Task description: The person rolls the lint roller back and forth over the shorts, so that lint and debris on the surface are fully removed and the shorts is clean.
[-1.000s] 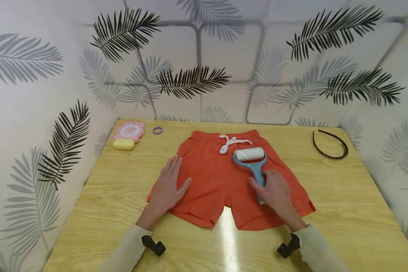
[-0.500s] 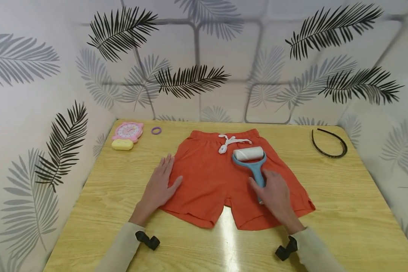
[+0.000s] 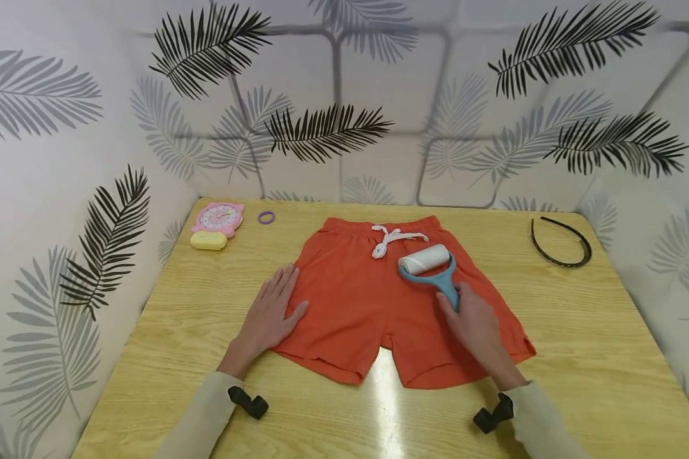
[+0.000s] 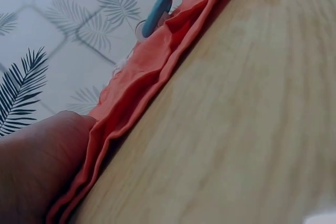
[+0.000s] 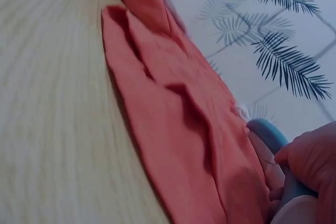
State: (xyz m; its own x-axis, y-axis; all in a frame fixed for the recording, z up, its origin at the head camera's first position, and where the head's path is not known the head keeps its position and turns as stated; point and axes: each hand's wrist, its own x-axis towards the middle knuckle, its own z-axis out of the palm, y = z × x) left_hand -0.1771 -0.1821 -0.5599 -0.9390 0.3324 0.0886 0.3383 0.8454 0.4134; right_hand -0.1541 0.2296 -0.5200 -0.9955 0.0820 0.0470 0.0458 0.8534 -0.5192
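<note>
Orange-red shorts (image 3: 344,299) with a white drawstring (image 3: 387,240) lie spread flat on the wooden table, waistband at the far side. My left hand (image 3: 266,315) rests with straight fingers on the left edge of the shorts. In my right hand (image 3: 475,322) is the blue handle of a lint roller (image 3: 427,260), its white roll lying on the right leg below the waistband. The right wrist view shows fingers and thumb wrapped round the lint roller's handle (image 5: 268,135). From the left wrist view, the hem of the shorts (image 4: 142,87) shows loose folds beside my hand.
At the far left of the table (image 3: 172,357) are a pink toy clock (image 3: 219,218), a yellow soap-like bar (image 3: 208,240) and a purple ring (image 3: 266,217). A black headband (image 3: 563,245) lies far right. Leaf-patterned walls (image 3: 379,76) stand behind and at both sides.
My left hand has slid left to the edge of the shorts. The lint roller has tilted and shifted slightly right, with my right hand still gripping its handle.
</note>
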